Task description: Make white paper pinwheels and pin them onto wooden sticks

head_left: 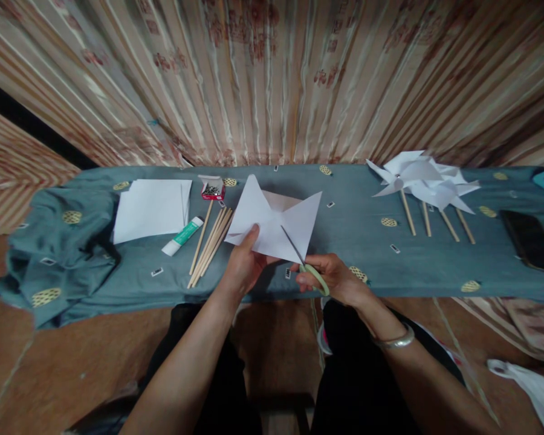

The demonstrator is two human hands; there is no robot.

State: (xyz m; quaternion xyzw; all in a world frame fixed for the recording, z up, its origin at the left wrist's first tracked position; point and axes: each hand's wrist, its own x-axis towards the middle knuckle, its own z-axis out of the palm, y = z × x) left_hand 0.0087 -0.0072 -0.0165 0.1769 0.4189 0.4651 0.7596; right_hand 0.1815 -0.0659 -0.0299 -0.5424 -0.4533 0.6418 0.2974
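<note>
A white sheet of paper [272, 220], slit from its corners, is held above the cloth near the front edge. My left hand [247, 263] is closed on its lower left part, thumb on top and the other fingers underneath. In my right hand [329, 275] is a pair of scissors [318, 279] with pale green handles. One dark blade lies over the paper's lower right part, pointing up and left towards the middle. The other blade is hidden, probably beneath the sheet. Just left of the paper lie several wooden sticks [212, 246].
On the left are a stack of white paper [152, 211], a glue tube [182, 235] and a small red box of metal pins [213, 188]. Finished paper pinwheels [428, 178] lie at the right, beside a dark phone [530, 238]. A patterned curtain [263, 84] hangs behind.
</note>
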